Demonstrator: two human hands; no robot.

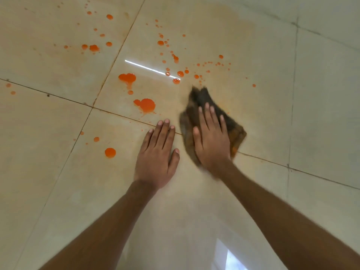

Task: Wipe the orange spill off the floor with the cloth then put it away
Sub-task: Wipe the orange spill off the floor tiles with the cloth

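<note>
Nearest the camera, two bare forearms reach forward over a glossy beige tiled floor (321, 114), with a bright window reflection low at the right. The left hand (157, 154) lies flat on the tile, palm down, fingers straight and close together, holding nothing; its fingertips reach a dark grout line (292, 168) that runs from the left edge down toward the right. Just beside it, thumbs near but apart, the right hand (211, 139) is spread open and pressed palm down on the cloth (236, 131), fingers extended rather than curled around it.

The cloth is dark brown with an orange-stained patch at its right corner, and it is blurred. Its long axis runs from near the right wrist up and away, roughly in line with the fingers, ending in a ragged tip that points at the drops beyond. It straddles the grout line and sticks out past the hand on both sides and ahead.

To the right of the cloth the tile is bare. To the left and beyond lies the spill (146, 105): large orange puddles just ahead of the left hand, one round drop to its left, and many small spots scattered farther off across two tiles. A faint orange smear tints the far tile.
</note>
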